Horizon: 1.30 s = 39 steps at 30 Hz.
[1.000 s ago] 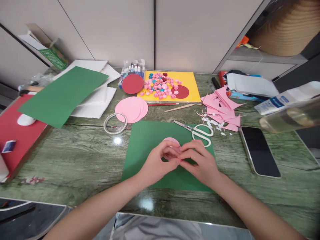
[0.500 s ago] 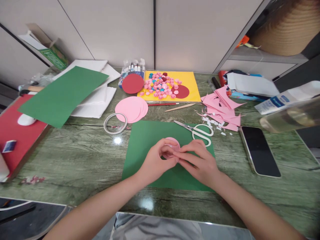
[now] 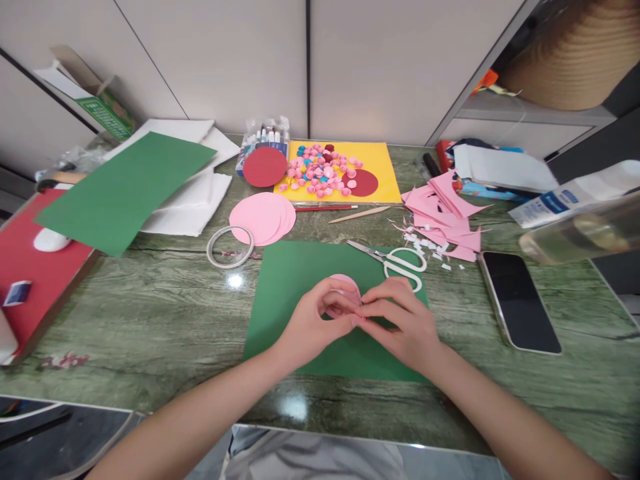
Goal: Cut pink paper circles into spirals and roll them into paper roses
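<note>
Over a green paper sheet point(image 3: 300, 267), my left hand point(image 3: 320, 317) and my right hand point(image 3: 403, 320) meet fingertip to fingertip. Both are closed in a pinch on a small pink paper piece point(image 3: 361, 319), mostly hidden by the fingers. Just behind them a pink paper circle point(image 3: 345, 280) shows, partly covered by my left hand. White-handled scissors point(image 3: 390, 262) lie half spread at the sheet's far right, beyond my right hand. To the left, a stack of larger pink paper circles point(image 3: 260, 217) rests partly under a roll of tape point(image 3: 213, 247).
At the back, a yellow sheet point(image 3: 387, 160) bears many small paper rolls point(image 3: 323, 173) and a red circle point(image 3: 364, 183). A pencil point(image 3: 325, 208) and wooden stick point(image 3: 360, 214) lie before it. Pink scraps point(image 3: 445, 220), a phone point(image 3: 523, 303) and bottles point(image 3: 575, 193) stand right; green paper point(image 3: 130, 187) lies left.
My fingertips have shifted slightly to the right, and a bit of the small pink piece now shows between them. Everything else looks the same.
</note>
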### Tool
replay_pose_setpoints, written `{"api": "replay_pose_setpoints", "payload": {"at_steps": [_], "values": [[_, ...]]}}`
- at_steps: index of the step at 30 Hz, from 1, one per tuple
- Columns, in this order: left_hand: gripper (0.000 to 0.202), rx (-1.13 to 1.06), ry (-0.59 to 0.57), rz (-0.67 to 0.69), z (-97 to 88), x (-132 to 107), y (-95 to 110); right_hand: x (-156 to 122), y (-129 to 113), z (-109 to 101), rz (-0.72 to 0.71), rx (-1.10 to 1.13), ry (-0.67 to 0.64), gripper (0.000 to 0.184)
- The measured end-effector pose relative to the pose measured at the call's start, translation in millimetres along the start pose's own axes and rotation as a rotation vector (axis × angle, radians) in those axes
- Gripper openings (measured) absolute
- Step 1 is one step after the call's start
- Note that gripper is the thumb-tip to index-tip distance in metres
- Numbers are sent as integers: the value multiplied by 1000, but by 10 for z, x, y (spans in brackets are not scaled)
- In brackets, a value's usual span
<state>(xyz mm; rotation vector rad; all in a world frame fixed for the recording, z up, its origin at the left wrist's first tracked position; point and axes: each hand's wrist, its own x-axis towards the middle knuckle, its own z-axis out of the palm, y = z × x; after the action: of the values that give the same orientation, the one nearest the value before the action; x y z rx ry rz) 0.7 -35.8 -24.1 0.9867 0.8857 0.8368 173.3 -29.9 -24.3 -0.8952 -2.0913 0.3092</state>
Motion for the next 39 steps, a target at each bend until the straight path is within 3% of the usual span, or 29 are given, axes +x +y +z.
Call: {"api": "replay_pose_setpoints", "payload": {"at_steps": [8,15,19,24,39], "values": [[29,20,-30,-42,32,-1,8,-29,0,36,25,-13,-58,12],[32,-119,38,-95,1,22,29,-7,4,3,25,-7,-50,9],[32,-201,48,-110,-22,26,51,-26,15,-13,30,18,-64,21],[29,-185,26,-79,-43,33,13,-78,24,18,81,86,-175,31],[29,-47,-15,-35,-11,31,-61,-59,2,43,136,78,-99,7]]}}
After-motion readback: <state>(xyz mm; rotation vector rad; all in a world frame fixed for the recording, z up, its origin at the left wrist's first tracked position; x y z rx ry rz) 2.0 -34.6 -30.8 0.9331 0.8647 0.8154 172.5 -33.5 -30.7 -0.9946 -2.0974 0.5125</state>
